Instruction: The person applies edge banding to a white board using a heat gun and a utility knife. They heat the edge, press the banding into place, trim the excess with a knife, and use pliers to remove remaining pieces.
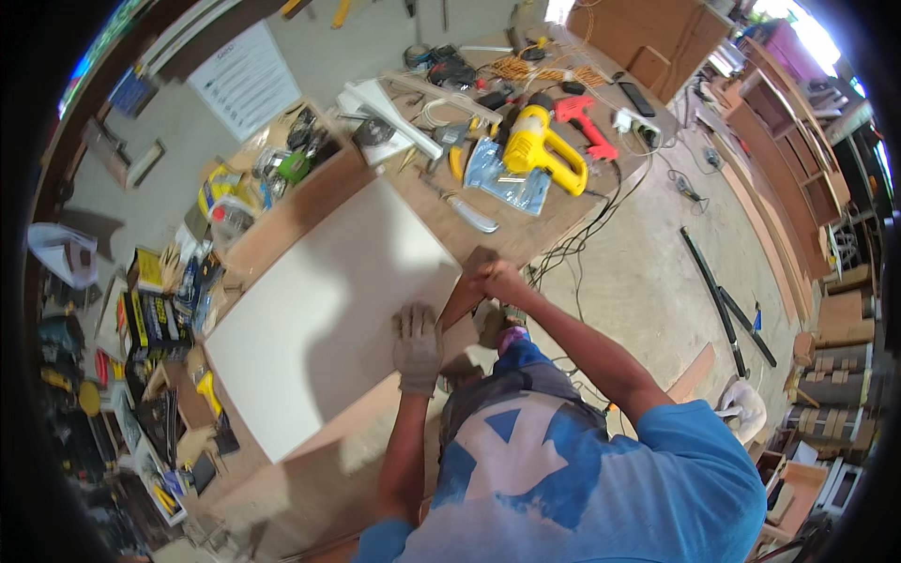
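Observation:
My left hand (pixel 417 348), in a pale grey work glove, lies flat near the right-hand edge of a white panel (pixel 310 281), its fingers stretched out. The panel rests on the workbench, with a shadow across it. Just beyond the panel's right corner, my bare right hand (pixel 499 281) is closed around a brown, flat, tapering piece (pixel 462 298). That piece slants down toward the panel's edge beside my left hand; its exact kind is not clear. My right fingers are wrapped, and part of the piece is hidden by them.
Beyond the panel lie a yellow heat-gun-shaped power tool (pixel 540 150), a red tool (pixel 588 129), a blue plastic packet (pixel 507 178) and a knife-like tool (pixel 472 214). A wooden box (pixel 300 202) borders the panel. Cables (pixel 587 230) hang off the bench; black bars (pixel 718 300) lie on the floor.

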Motion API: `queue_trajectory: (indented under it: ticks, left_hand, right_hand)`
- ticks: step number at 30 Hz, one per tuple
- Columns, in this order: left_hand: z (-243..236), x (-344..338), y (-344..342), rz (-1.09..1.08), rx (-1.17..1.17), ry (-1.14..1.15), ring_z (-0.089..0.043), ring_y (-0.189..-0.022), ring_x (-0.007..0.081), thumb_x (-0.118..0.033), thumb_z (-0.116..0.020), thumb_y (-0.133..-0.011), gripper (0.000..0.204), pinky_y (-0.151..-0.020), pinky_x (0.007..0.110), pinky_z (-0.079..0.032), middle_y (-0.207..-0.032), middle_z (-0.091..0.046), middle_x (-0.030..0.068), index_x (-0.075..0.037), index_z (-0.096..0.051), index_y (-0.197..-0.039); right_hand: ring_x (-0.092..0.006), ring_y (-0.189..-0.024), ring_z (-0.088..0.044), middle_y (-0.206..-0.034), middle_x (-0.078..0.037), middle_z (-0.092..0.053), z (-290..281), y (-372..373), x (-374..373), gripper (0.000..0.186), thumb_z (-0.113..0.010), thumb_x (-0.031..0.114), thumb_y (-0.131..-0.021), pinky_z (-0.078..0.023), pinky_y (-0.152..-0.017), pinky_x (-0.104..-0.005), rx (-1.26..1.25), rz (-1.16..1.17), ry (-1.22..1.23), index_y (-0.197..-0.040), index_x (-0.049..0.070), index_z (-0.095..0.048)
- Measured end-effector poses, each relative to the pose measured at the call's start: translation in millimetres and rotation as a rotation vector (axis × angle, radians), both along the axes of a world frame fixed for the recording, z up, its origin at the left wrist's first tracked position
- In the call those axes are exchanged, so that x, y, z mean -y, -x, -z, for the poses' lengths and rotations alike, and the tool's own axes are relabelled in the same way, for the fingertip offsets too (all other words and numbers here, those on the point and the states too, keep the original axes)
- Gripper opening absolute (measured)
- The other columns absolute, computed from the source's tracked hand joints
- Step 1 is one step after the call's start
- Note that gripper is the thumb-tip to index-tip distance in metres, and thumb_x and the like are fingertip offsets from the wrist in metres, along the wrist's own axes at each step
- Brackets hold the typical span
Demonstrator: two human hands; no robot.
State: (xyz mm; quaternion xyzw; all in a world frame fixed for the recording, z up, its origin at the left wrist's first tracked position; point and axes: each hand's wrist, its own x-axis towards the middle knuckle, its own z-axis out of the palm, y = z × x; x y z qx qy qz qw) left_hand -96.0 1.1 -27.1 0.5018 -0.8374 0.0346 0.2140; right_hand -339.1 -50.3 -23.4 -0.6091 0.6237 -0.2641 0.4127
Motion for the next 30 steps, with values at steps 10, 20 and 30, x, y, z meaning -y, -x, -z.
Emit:
queue_trajectory:
  ticks: [10, 20, 30]
  left_hand:
    - [-24, 3, 4, -0.007, -0.132, -0.168, -0.054, -0.122, 0.0427, -0.024, -0.068, -0.088, 0.035, -0.112, 0.057, -0.034, -0.125, -0.062, 0.0210, 0.002, -0.065, -0.111]
    - [-54, -8, 27, -0.136, -0.198, -0.332, -0.059, -0.116, 0.0436, -0.023, -0.070, -0.091, 0.032, -0.107, 0.052, -0.043, -0.121, -0.065, 0.0227, -0.001, -0.067, -0.114]
    - [-65, 11, 106, -0.549, -0.448, -0.300, -0.059, -0.120, 0.0380, -0.003, -0.069, -0.085, 0.037, -0.103, 0.045, -0.049, -0.127, -0.065, 0.0170, -0.002, -0.065, -0.122]
  right_hand:
    - [-0.0213, -0.076, -0.070, -0.089, -0.013, -0.072, -103, 114, 65, 0.022, -0.065, 0.006, -0.088, -0.056, -0.072, -0.0326, 0.263, -0.073, 0.356, -0.107, -0.004, -0.069]
    - [-0.0138, -0.070, -0.066, -0.080, -0.010, -0.070, -187, 361, 201, 0.020, -0.059, 0.008, -0.093, -0.053, -0.065, -0.0321, -0.046, 0.276, 0.440, -0.108, 0.001, -0.071]
    - [-0.0389, -0.089, -0.067, -0.092, -0.022, -0.068, -87, 432, 231, 0.039, -0.077, 0.028, -0.077, -0.054, -0.079, -0.0458, -0.575, 0.088, 0.104, -0.108, 0.006, -0.069]
